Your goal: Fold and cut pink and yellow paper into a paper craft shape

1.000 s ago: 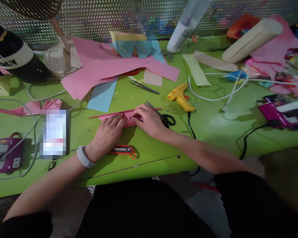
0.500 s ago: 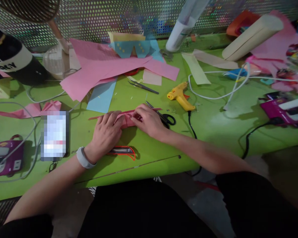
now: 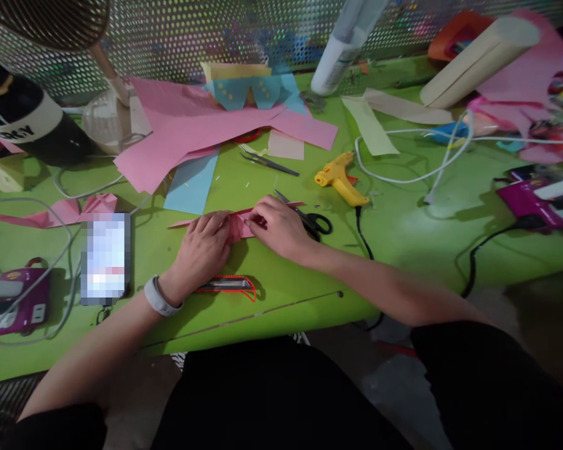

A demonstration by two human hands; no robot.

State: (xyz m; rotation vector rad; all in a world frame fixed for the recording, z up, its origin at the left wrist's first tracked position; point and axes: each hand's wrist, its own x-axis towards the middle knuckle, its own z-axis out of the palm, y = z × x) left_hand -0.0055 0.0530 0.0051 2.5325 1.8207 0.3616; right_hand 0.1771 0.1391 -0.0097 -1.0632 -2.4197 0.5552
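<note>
A folded pink paper piece lies on the green table between my hands. My left hand presses its left part down, fingers close together. Thumb and fingers of my right hand pinch the paper's right part. Black-handled scissors lie just right of my right hand, partly behind it. A red-edged cutter knife rests below my left hand, one end hidden by the wrist.
Tweezers, a yellow glue gun with a black cord, and large pink paper lie beyond my hands. A phone is at left; a dark bottle stands behind it.
My left fingers have shifted slightly on the pink paper, and more of the fold shows between my hands. My right hand keeps nearly the same place.
</note>
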